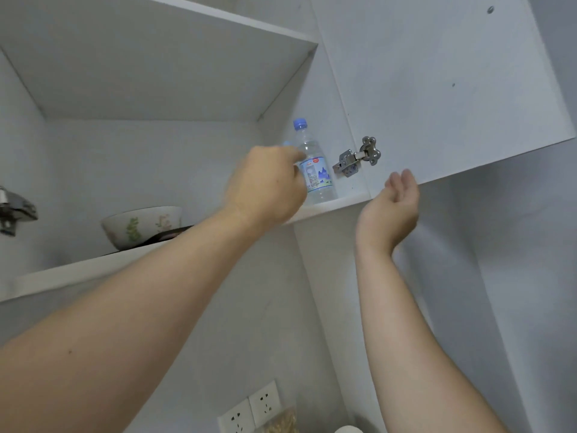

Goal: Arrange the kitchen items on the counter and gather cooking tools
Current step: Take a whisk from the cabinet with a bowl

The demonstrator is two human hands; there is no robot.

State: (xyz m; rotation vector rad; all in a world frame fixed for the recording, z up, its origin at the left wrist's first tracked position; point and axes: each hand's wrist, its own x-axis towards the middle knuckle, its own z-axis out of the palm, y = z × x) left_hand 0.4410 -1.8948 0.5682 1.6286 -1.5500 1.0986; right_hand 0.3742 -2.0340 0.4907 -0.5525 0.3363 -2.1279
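Left hand (268, 185) is reaching for the water bottle (315, 170) on the cabinet shelf (340, 203).
The bottle is standing upright just right of the curled left fingers (296, 156); grip contact is not discernible. The right hand (396, 198) is hovering farther off, fingers relaxed, holding nothing.

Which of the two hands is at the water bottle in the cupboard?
The left hand: its curled fingers reach the blue-capped bottle on the shelf. The right hand is open, apart from the bottle, below the cupboard door.
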